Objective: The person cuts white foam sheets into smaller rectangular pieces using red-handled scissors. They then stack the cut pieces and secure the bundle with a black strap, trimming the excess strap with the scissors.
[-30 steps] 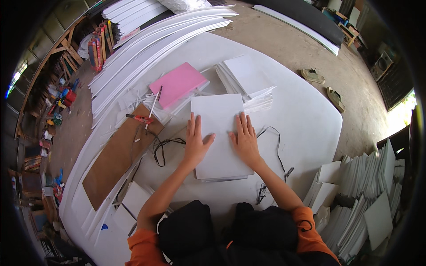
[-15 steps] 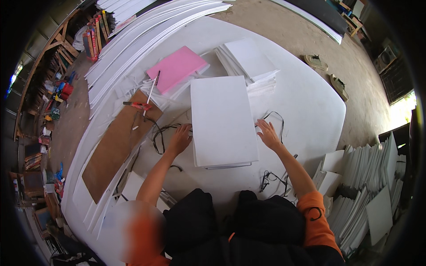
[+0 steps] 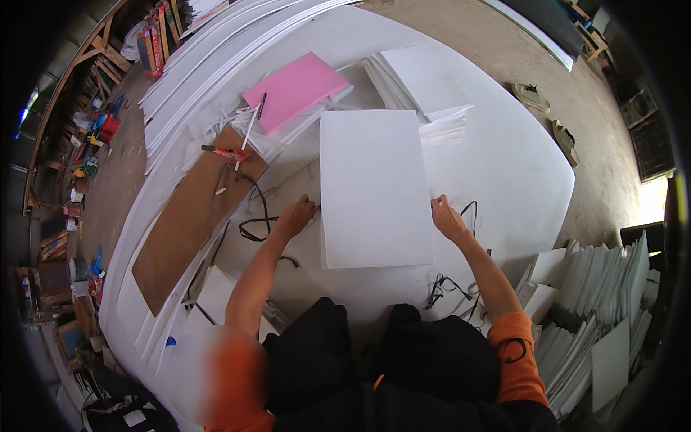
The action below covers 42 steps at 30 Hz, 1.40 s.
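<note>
At center, a left hand (image 3: 296,214), curled, seemingly pinches a black strap (image 3: 317,207) beside stacked white boards (image 3: 378,191); the curled right hand (image 3: 448,217)'s hold is unclear. Apparent strapping calls for even tension.

Below the bare left grip (image 3: 296,216) and right grip (image 3: 449,218) are 2 orange sleeves (image 3: 522,378), the right bearing a black curved mark (image 3: 516,351). Black clothing (image 3: 446,353) with a small orange detail (image 3: 378,381) shows between them.

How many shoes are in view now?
2, both on the floor at upper right: one shoe; another shoe just below and right of it. Others may be hidden.
</note>
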{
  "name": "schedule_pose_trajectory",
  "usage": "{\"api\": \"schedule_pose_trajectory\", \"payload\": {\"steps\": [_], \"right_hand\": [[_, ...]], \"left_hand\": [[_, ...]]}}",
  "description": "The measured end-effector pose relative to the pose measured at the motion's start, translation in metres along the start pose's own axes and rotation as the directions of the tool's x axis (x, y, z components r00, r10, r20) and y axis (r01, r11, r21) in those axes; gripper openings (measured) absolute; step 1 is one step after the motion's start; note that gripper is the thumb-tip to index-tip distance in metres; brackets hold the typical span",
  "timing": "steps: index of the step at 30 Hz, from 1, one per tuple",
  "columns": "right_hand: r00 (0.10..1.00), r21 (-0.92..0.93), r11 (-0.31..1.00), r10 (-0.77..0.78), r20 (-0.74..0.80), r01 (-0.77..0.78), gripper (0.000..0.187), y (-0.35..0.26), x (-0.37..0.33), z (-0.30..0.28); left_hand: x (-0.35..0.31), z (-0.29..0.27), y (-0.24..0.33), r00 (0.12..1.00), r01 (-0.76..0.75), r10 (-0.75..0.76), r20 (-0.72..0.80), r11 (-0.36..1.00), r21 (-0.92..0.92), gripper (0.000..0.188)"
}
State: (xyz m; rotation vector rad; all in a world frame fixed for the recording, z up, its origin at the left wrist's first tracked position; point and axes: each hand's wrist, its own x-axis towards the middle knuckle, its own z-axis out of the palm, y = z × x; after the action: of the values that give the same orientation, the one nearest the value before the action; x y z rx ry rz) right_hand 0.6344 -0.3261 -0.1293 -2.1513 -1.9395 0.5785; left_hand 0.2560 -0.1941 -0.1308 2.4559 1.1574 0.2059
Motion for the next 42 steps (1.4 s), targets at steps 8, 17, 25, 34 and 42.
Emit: {"api": "schedule_pose_trajectory", "payload": {"steps": [8,17,25,34,42], "right_hand": [[0.981,0.133,0.986,0.077,0.179,-0.102,0.027,0.0,-0.016,-0.122],[0.99,0.79,0.609,-0.053,0.131,-0.072,0.028,-0.11,-0.03,-0.288],[0.953,0.807,0.589,-0.266,0.147,0.04,0.039,-0.208,0.013,-0.234],[0.962,0.573,0.778,-0.264,-0.07,0.255,0.02,-0.219,0.015,-0.191],[0.899,0.493,0.758,-0.295,-0.324,0.426,0.021,-0.202,0.025,-0.167]], "left_hand": [[-0.005,-0.104,-0.018,0.969,0.245,-0.237,0.063,0.949,-0.199,0.035],[0.028,-0.237,0.098,0.971,0.222,-0.121,0.209,0.782,-0.582,0.029],[0.064,-0.202,0.179,0.937,0.193,0.11,0.332,0.628,-0.754,0.028],[0.054,-0.19,0.186,0.97,0.225,-0.044,0.239,0.532,-0.816,0.025],[0.06,-0.189,0.197,0.98,0.201,-0.124,0.158,0.537,-0.819,0.025]]}}
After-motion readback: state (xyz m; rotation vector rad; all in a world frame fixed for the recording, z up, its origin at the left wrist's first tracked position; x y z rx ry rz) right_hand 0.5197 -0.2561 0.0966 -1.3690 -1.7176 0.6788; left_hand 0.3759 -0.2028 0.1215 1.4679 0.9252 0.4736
